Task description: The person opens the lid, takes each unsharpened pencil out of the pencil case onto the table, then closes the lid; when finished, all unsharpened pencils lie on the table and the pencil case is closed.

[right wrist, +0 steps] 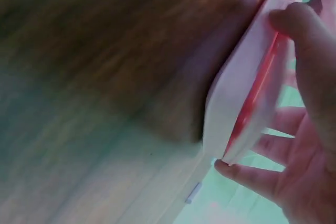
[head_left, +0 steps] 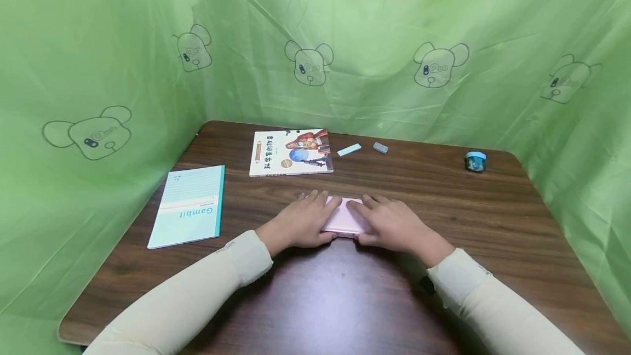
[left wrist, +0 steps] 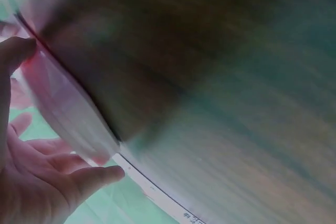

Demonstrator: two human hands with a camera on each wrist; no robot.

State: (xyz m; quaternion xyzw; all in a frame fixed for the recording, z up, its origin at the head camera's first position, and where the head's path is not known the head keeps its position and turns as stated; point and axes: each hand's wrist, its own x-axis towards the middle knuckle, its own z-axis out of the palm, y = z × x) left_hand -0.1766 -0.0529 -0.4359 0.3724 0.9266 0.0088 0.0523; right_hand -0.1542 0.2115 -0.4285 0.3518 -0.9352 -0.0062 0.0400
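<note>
A flat pink case (head_left: 347, 217) lies on the table in front of me, between my two hands. My left hand (head_left: 307, 221) grips its left end, thumb at the near edge and fingers over the top and far side. At the opposite end, my right hand (head_left: 394, 223) holds it likewise. In the left wrist view the thumb touches the edge of the pink case (left wrist: 68, 103). A red line runs along the side of the pink case (right wrist: 231, 93) in the right wrist view. What the case contains is hidden.
To the left lies a light notebook (head_left: 189, 207) with a teal spine. A picture book (head_left: 291, 152) is beyond my hands, with a pale teal strip (head_left: 349, 150) and a grey eraser-like block (head_left: 380, 148) beside it. A blue-lidded jar (head_left: 475, 161) stands far right. Green curtains (head_left: 370, 15) surround the table.
</note>
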